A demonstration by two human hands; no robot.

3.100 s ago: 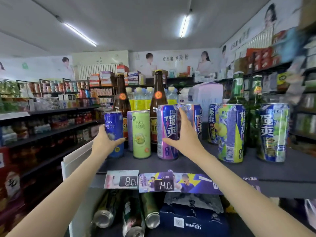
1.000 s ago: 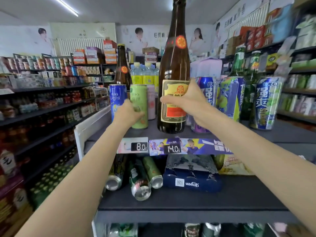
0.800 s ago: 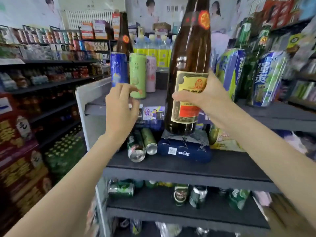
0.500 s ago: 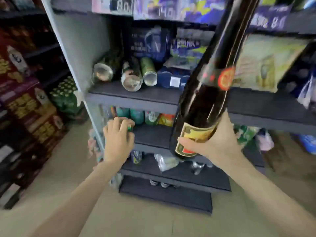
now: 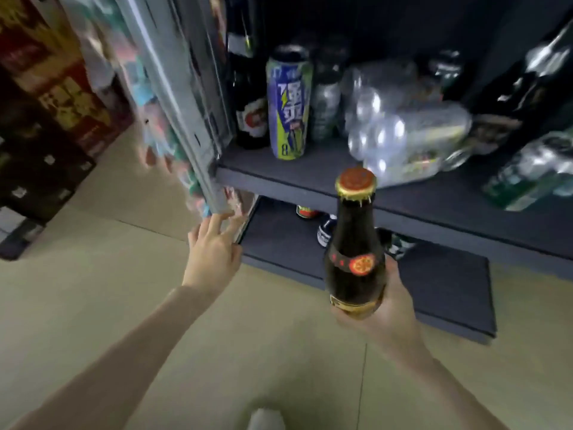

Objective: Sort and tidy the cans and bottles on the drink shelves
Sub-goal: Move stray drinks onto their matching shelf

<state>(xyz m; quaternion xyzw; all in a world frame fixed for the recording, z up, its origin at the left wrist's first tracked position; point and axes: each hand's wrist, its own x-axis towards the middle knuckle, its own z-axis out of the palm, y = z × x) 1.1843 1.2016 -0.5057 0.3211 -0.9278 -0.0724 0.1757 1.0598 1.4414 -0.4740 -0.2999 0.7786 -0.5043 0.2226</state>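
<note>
Head view: right hand (image 5: 383,308) curls around the base of the upright brown bottle (image 5: 355,259), held before the low shelf (image 5: 310,178), probably so it can join the bottles there. Left hand (image 5: 214,243), fingers extended and empty, touches the shelf upright (image 5: 198,144), apparently for balance.

Shop aisle, low down by dark shelving.

Pale beige tiled floor (image 5: 93,305) with a thin seam. Dark grey shelves (image 5: 434,209) in a unit with a light metal upright (image 5: 173,88) at left, interior deep in shadow. Stacked red and dark cartons (image 5: 46,103) across the aisle, blurred.
</note>
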